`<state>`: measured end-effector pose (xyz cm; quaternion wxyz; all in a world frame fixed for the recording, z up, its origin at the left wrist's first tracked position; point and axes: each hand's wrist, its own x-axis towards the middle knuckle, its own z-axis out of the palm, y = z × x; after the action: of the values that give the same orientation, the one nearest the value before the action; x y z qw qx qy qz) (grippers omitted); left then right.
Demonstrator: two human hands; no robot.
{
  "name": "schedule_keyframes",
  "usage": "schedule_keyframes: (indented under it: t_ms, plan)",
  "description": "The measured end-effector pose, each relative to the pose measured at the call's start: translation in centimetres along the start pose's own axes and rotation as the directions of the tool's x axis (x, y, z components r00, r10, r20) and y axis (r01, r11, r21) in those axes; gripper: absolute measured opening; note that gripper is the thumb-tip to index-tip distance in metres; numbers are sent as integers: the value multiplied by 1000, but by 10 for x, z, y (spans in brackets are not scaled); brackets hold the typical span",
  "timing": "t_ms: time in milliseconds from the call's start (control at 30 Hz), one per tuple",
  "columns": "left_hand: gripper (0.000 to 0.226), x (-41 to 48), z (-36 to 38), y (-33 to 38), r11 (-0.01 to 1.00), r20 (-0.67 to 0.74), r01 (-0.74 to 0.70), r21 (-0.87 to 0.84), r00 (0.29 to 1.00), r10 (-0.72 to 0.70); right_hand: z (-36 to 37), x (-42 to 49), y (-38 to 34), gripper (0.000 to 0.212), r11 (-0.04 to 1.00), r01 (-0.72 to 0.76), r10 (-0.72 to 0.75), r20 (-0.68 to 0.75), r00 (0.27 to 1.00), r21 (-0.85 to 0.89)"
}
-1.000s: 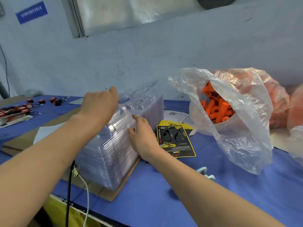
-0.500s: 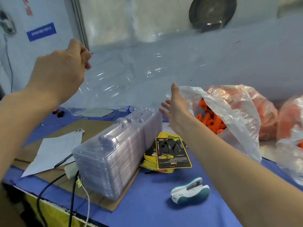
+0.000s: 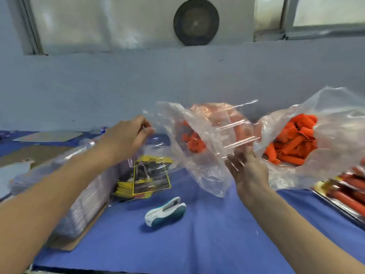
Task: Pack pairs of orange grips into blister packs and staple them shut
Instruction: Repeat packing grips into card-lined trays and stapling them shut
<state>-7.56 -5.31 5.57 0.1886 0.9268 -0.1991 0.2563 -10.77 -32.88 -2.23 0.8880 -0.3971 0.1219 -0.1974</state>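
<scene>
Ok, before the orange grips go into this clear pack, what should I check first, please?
1. Blister pack held by both hands: ok; left hand pinches one edge, right hand holds the other.
2. Pack fully opened: cannot tell; it is clear and blurred.
3. One hand free for grips: not ok; both hold the pack.
4. Orange grips available: ok; their bag stands open.
5. Insert cards ready: ok; a yellow stack lies on the table.
6. Stapler ready: ok; it lies untouched.
</scene>
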Motion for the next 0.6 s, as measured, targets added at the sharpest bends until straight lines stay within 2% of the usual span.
schedule_keyframes:
  t_ms: [133,200,333,433,500,600]
  plan:
    - [25,2,98,35,998,279,40,-40,960,-28,-94,-6,-6,25,996,-26,6,-213,977,-91]
    - [30,5,139,53,999,374,22,-33,928,-9,-130,-9,-8,28,993,-55,23,-285,958,-104]
    - [36,9,203,85,1000,495,0,22,869,-11,-186,-14,-9,28,997,-55,24,-409,912,-63]
    - [30,6,238,100,999,530,-22,31,848,2,-217,-19,-6,24,994,-89,48,-474,879,-64]
    - [25,5,255,107,998,539,-48,32,842,23,-228,-22,-7,22,991,-131,99,-484,869,-33]
    - [22,6,270,114,998,608,-67,12,793,46,-231,-26,-15,20,970,-240,198,-443,874,-39]
